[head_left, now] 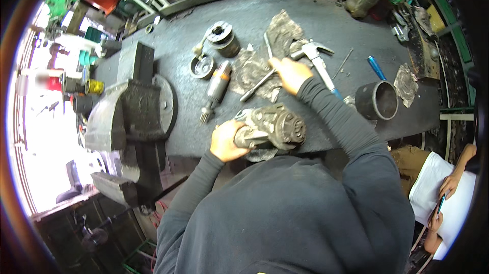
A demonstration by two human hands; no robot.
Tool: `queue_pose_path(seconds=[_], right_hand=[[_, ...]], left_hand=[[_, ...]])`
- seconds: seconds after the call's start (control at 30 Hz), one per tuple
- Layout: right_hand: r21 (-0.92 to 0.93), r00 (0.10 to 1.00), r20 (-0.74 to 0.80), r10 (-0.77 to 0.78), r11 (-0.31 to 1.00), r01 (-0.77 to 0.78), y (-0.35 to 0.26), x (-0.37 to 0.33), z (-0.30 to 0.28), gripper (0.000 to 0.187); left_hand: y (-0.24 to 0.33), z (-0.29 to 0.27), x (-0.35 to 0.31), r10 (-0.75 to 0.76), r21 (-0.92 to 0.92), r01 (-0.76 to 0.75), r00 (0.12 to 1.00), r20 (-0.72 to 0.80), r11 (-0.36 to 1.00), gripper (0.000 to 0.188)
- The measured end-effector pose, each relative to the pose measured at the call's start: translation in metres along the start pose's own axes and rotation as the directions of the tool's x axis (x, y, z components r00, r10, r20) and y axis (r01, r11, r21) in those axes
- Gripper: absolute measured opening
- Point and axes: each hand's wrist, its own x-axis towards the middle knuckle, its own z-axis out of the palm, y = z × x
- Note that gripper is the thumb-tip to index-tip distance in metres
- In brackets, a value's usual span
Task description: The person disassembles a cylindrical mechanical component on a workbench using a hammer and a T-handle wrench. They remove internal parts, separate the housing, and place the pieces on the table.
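Note:
Near the bench's front edge, my left hand [227, 140] is closed around the side of a grey cast-metal motor housing [277, 126], whose round end points right. My right hand [291, 73] reaches forward over a dirty rag [249, 67], fingers closed at a slim metal tool with a thick dark end [257, 85]. A thin steel rod [268, 44] also meets those fingertips; whether both are one piece I cannot tell. Left of the rag lie a motor armature [219, 84] with a toothed shaft, a round end cap [202, 66] and a wound-coil cylinder [223, 38].
A claw hammer [318, 65] lies just beyond my right hand. Farther right are a blue-handled screwdriver [377, 67], an open metal cylinder [377, 100] and another rag [406, 85]. A large bench vise [132, 100] stands at left. At lower right, another person [443, 192] holds a phone.

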Motion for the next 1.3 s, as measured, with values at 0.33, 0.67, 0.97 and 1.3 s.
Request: queue_pose_path(seconds=[0.33, 0.67, 0.97, 1.3], right_hand=[[0.527, 0.49, -0.824, 0.285, 0.704, 0.476, -0.009, -0.08, -0.121, 0.077], [0.289, 0.799, -0.599, 0.047, 0.944, 0.161, -0.054, -0.177, -0.069, 0.1], [0.641, 0.487, -0.766, 0.419, 0.553, 0.533, -0.086, -0.157, -0.057, 0.088], [0.796, 0.671, -0.603, 0.43, 0.275, 0.539, -0.093, -0.161, -0.063, 0.119]], left_hand=[[0.007, -0.005, 0.004, -0.085, -0.054, 0.085, 0.996, 0.017, 0.995, 0.061], [0.007, -0.005, 0.002, -0.084, -0.094, 0.086, 0.996, 0.02, 0.992, 0.065], [0.002, -0.002, 0.0, -0.034, -0.089, 0.033, 0.999, -0.008, 0.995, 0.065], [0.004, -0.002, -0.001, -0.04, -0.047, 0.04, 0.999, 0.004, 0.998, 0.066]])
